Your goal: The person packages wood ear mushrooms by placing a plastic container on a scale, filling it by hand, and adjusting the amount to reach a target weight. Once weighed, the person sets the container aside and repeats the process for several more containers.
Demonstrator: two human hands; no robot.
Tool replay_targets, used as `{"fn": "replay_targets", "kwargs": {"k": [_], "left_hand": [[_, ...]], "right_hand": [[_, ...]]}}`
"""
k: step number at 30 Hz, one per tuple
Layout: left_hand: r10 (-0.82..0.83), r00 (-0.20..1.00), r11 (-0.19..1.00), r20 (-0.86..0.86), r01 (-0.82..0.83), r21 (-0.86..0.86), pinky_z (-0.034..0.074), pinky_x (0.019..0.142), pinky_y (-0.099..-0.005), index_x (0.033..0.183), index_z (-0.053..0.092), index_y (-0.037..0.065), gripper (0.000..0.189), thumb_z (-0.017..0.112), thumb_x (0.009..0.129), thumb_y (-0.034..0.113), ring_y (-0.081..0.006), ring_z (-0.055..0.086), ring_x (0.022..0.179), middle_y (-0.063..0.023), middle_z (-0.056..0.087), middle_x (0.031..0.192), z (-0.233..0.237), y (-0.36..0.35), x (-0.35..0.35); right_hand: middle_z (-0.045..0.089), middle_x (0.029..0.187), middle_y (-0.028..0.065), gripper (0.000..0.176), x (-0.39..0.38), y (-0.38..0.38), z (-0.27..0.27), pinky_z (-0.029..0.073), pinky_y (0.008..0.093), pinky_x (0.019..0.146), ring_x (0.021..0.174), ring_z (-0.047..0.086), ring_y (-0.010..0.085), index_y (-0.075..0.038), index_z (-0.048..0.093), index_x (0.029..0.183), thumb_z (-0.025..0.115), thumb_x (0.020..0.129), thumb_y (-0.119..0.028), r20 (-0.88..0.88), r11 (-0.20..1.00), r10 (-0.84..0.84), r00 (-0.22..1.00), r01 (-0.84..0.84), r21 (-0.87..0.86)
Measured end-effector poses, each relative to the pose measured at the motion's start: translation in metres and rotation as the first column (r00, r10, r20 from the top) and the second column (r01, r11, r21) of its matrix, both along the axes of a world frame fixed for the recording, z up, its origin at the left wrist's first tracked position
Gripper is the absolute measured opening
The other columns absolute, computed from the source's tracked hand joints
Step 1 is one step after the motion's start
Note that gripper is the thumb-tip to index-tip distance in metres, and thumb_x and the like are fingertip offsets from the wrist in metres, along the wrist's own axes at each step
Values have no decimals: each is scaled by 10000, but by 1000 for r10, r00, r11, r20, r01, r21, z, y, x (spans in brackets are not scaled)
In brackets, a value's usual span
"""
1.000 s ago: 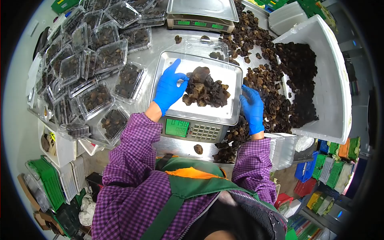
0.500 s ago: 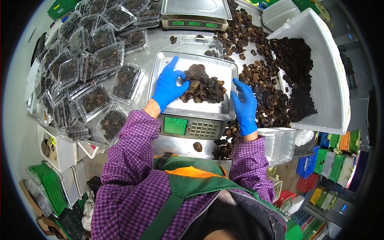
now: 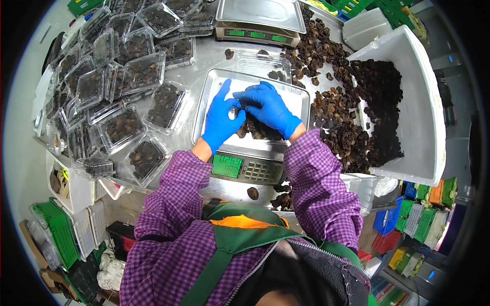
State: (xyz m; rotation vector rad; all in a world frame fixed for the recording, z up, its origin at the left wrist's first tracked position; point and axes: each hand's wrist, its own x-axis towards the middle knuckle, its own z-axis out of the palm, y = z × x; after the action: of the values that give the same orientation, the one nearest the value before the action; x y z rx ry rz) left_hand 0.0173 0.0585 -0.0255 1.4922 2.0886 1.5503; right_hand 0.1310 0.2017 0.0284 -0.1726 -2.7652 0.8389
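A heap of dark brown wood ear mushrooms [image 3: 253,130] lies on the metal pan of the near scale [image 3: 201,117], mostly covered by my hands. My left hand [image 3: 220,115] is at the heap's left edge, its thumb and a finger curled together and another finger pointing up; what they grip is hidden. My right hand [image 3: 269,106] in a matching blue glove reaches over the heap from the right, fingers bent down onto the mushrooms beside my left fingertips. The green display [image 3: 227,166] on the scale's front is lit.
Filled clear clamshell boxes [image 3: 120,130] are piled on the left. A second scale [image 3: 260,20] stands behind. Loose mushrooms [image 3: 334,122] spread rightward from a tipped white foam box [image 3: 421,112]. Stacked clear trays [image 3: 360,191] sit at the front right edge.
My right hand has moved left from beside the pan onto the mushrooms and closed over them. My left hand stays at the heap's left side. The display's digits have changed.
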Motion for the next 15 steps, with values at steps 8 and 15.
{"fn": "replay_targets", "kwargs": {"k": [8,15], "left_hand": [[-61,927,981,371,-14,196,406,1007,-374,1021,633,55,203,627,825,2,-262,501,1215,-132,455,1402,35,-13,-3],[-292,320,956,901,70,285,446,980,-337,1179,559,-14,281,494,929,95,-214,580,1088,-121,575,1250,93,-49,28]], "right_hand": [[675,1075,49,347,7,-32,46,498,277,887,966,632,172,-75,632,1185,656,840,-48,-71,565,-245,967,83,-821],[647,1146,45,373,40,-64,72,532,240,805,973,633,110,-43,560,1273,594,902,-63,83,139,-386,919,147,-979]]}}
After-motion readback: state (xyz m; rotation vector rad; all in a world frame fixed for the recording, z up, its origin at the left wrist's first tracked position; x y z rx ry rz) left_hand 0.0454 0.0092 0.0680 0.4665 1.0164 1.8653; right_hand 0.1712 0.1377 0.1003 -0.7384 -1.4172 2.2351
